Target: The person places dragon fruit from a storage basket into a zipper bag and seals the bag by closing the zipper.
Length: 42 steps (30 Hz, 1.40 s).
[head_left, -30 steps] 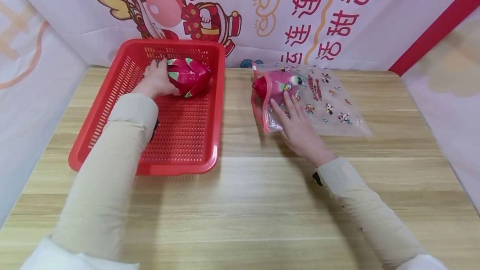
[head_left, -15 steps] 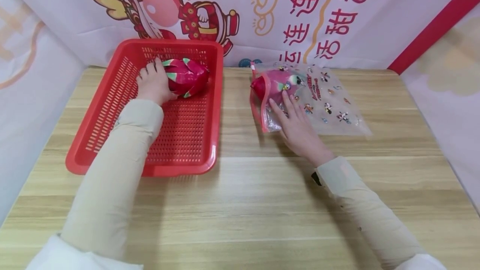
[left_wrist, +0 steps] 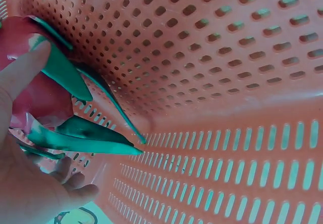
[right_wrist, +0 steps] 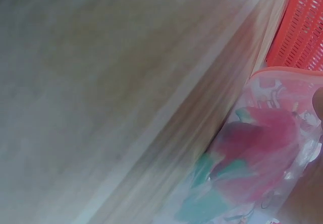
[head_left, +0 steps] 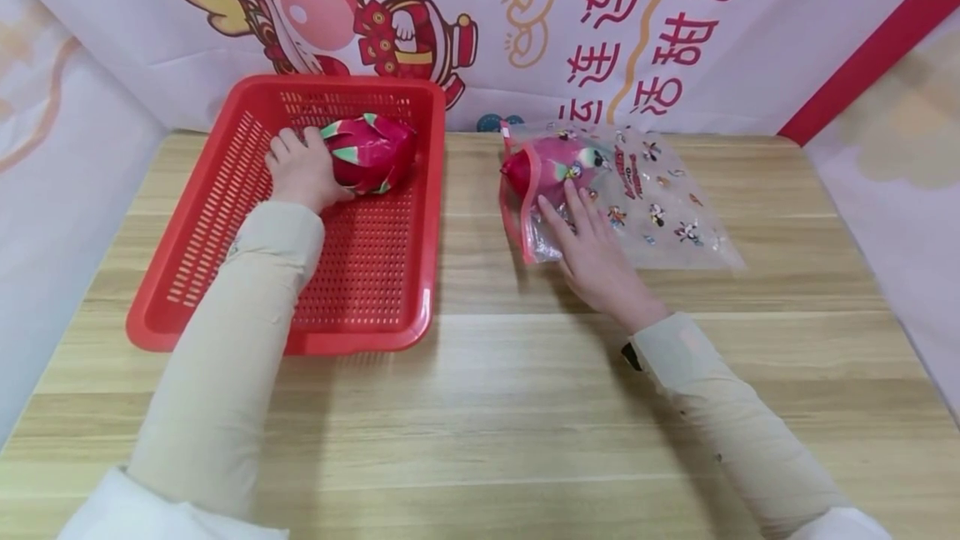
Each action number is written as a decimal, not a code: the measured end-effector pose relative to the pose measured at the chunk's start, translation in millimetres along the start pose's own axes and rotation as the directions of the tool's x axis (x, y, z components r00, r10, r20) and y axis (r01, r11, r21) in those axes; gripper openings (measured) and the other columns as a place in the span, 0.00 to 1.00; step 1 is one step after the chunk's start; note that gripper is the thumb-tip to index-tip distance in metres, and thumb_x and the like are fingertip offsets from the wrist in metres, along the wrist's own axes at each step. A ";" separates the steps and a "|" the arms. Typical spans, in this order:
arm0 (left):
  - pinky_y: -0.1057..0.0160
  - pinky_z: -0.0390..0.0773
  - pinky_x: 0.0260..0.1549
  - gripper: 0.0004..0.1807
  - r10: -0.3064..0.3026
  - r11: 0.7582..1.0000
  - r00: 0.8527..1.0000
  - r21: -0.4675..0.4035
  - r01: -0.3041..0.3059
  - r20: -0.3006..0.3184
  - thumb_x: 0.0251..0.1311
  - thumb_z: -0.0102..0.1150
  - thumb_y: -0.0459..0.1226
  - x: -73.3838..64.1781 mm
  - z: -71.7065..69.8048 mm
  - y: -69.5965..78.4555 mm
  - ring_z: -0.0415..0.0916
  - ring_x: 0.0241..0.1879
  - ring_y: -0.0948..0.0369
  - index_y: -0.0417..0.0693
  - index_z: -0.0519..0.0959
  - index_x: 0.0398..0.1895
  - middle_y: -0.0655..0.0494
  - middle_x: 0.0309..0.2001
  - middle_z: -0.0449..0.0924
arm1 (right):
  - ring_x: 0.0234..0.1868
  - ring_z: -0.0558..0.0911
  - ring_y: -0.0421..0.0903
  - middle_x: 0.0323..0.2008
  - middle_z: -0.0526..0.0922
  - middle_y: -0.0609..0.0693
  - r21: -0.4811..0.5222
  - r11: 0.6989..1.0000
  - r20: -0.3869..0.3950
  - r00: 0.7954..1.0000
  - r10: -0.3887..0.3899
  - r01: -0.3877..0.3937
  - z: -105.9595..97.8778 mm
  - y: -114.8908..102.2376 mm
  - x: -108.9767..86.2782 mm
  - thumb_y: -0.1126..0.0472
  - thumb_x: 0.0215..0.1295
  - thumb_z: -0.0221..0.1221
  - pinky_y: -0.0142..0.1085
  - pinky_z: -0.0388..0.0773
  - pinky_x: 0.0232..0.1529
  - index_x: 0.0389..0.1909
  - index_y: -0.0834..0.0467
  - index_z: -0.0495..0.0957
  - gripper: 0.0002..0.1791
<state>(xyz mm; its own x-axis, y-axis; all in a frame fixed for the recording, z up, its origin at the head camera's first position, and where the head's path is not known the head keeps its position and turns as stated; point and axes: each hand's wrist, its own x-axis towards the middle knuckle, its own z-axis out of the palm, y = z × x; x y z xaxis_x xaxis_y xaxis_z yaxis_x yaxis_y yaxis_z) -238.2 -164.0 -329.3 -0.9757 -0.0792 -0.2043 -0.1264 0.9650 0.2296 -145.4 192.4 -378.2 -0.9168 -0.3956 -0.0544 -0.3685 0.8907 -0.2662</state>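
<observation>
A red and green dragon fruit (head_left: 371, 152) lies in the back of the red plastic basket (head_left: 431, 273). My left hand (head_left: 300, 172) is at its leafy end. In the left wrist view the thumb touches the dragon fruit (left_wrist: 48, 98), while the other fingers are spread and loosely bent below its green leaves. A clear, cartoon-printed zip bag (head_left: 675, 227) lies on the right with a second dragon fruit (head_left: 517, 173) inside, its tip showing at the pink-edged mouth. My right hand (head_left: 600, 265) rests on the bag with straight fingers, beside that fruit.
Basket and bag lie on a wood-grain table (head_left: 480, 407), with bare tabletop between them and in front. A printed cloth backdrop (head_left: 480, 32) stands along the table's back edge, and cloth walls rise at both sides.
My left hand has turned at the wrist, its fingers shifting slightly left and spreading at the dragon fruit's leafy end. The right hand and bag look unchanged.
</observation>
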 end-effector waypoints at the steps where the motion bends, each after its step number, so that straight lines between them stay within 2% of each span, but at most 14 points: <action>1: 0.33 0.46 0.68 0.55 -0.007 1.000 1.000 -0.012 0.007 0.007 0.50 0.68 0.43 -0.3 -0.2 -0.2 0.41 0.67 0.32 0.29 0.41 0.69 0.24 0.65 0.44 | 0.77 0.32 0.59 0.76 0.25 0.56 0.001 1.000 -0.001 1.000 0.000 0.000 -0.2 -0.2 -0.2 0.58 0.72 0.42 0.58 0.40 0.75 0.76 0.46 0.35 0.37; 6: 0.33 0.38 0.70 0.58 -0.030 0.999 0.998 -0.044 0.032 0.047 0.51 0.67 0.46 -1.3 -1.6 -0.5 0.30 0.71 0.30 0.29 0.37 0.69 0.23 0.69 0.38 | 0.77 0.32 0.59 0.76 0.25 0.57 0.002 1.000 -0.006 1.000 -0.001 0.001 -0.5 0.1 -0.4 0.58 0.72 0.42 0.58 0.39 0.75 0.76 0.46 0.35 0.37; 14: 0.34 0.33 0.71 0.58 -0.047 0.997 0.994 -0.063 0.053 0.094 0.52 0.65 0.46 -2.3 -1.3 -0.9 0.26 0.72 0.31 0.31 0.34 0.70 0.23 0.71 0.34 | 0.77 0.32 0.60 0.76 0.25 0.57 -0.001 1.000 0.001 1.000 -0.002 0.002 0.1 0.0 0.0 0.58 0.71 0.43 0.58 0.39 0.75 0.76 0.46 0.35 0.38; 15: 0.34 0.35 0.71 0.57 -0.042 0.996 0.994 -0.071 0.049 0.096 0.52 0.65 0.45 -3.1 -1.3 -0.9 0.27 0.72 0.31 0.31 0.34 0.70 0.23 0.71 0.34 | 0.77 0.32 0.60 0.76 0.25 0.57 -0.002 1.000 0.001 1.000 -0.002 0.002 0.1 -0.2 -0.2 0.58 0.71 0.43 0.58 0.39 0.75 0.76 0.46 0.35 0.38; 17: 0.35 0.43 0.71 0.57 -0.038 0.994 0.994 -0.102 0.049 0.104 0.53 0.65 0.45 -5.0 -1.2 -1.0 0.36 0.71 0.31 0.33 0.34 0.70 0.23 0.69 0.38 | 0.77 0.32 0.60 0.76 0.25 0.57 -0.002 1.000 0.002 1.000 -0.002 0.002 0.0 -0.7 -0.5 0.58 0.71 0.44 0.58 0.39 0.75 0.76 0.46 0.36 0.38; 20: 0.35 0.57 0.67 0.56 -0.034 0.988 0.993 -0.146 0.050 0.111 0.54 0.65 0.45 -7.4 -0.9 -0.9 0.51 0.65 0.31 0.36 0.35 0.70 0.24 0.66 0.48 | 0.77 0.33 0.60 0.76 0.25 0.57 -0.004 1.000 -0.001 1.000 -0.005 0.005 0.1 -1.4 -1.4 0.58 0.71 0.44 0.58 0.39 0.75 0.76 0.46 0.36 0.38; 22: 0.36 0.62 0.64 0.55 -0.036 0.986 0.993 -0.160 0.054 0.113 0.54 0.65 0.45 -8.4 -0.9 -0.3 0.57 0.61 0.31 0.37 0.35 0.70 0.24 0.64 0.53 | 0.77 0.33 0.61 0.76 0.25 0.58 -0.005 1.000 -0.003 1.000 -0.007 0.007 0.2 -1.7 -1.8 0.58 0.71 0.44 0.58 0.39 0.75 0.76 0.46 0.37 0.38; 25: 0.35 0.59 0.64 0.55 -0.024 0.990 0.995 -0.137 0.037 0.095 0.54 0.65 0.45 -9.3 -0.7 0.0 0.57 0.61 0.31 0.38 0.37 0.71 0.25 0.63 0.55 | 0.77 0.33 0.61 0.76 0.25 0.57 -0.005 1.000 -0.002 1.000 -0.005 0.005 0.3 -1.9 -1.8 0.58 0.71 0.44 0.58 0.39 0.75 0.76 0.46 0.36 0.38; 31: 0.34 0.53 0.64 0.59 -0.001 0.995 0.999 -0.103 0.006 0.050 0.51 0.68 0.44 -10.4 4.3 -2.6 0.53 0.62 0.30 0.40 0.35 0.73 0.22 0.63 0.54 | 0.77 0.32 0.60 0.76 0.23 0.56 0.000 1.000 0.008 1.000 0.005 -0.005 0.7 -1.5 -1.2 0.58 0.71 0.44 0.58 0.38 0.75 0.76 0.45 0.35 0.39; 34: 0.34 0.55 0.64 0.59 -0.020 0.988 0.999 -0.151 0.025 0.038 0.51 0.68 0.43 -9.6 8.8 -2.4 0.53 0.62 0.30 0.42 0.34 0.73 0.22 0.64 0.52 | 0.77 0.32 0.60 0.76 0.23 0.57 -0.001 1.000 0.003 1.000 0.005 -0.005 0.8 -1.6 -1.2 0.58 0.71 0.44 0.57 0.39 0.75 0.76 0.45 0.36 0.38; 38: 0.35 0.61 0.63 0.59 -0.060 0.966 0.998 -0.252 0.064 0.023 0.51 0.68 0.43 -9.0 12.9 -1.5 0.55 0.62 0.31 0.45 0.32 0.73 0.26 0.65 0.48 | 0.77 0.33 0.60 0.76 0.24 0.57 0.004 1.000 -0.005 1.000 0.002 -0.002 0.8 -1.7 -1.4 0.58 0.71 0.44 0.57 0.39 0.75 0.76 0.44 0.36 0.38; 42: 0.34 0.64 0.61 0.60 -0.054 0.956 0.998 -0.289 0.050 -0.008 0.50 0.69 0.42 -9.5 13.0 -0.7 0.56 0.62 0.33 0.52 0.33 0.75 0.30 0.67 0.44 | 0.77 0.33 0.59 0.76 0.24 0.56 0.011 1.000 -0.009 1.000 0.010 -0.010 0.8 -1.7 -2.1 0.58 0.70 0.45 0.57 0.39 0.75 0.76 0.44 0.37 0.39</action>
<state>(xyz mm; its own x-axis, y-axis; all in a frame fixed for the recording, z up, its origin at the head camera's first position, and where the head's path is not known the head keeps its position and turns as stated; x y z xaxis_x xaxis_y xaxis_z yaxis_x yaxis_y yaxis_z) -226.5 -160.7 -340.0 -0.9688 -0.1334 -0.2090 -0.2210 0.8466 0.4841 -142.7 191.6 -378.4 -0.9217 -0.3849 -0.0483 -0.3580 0.8919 -0.2762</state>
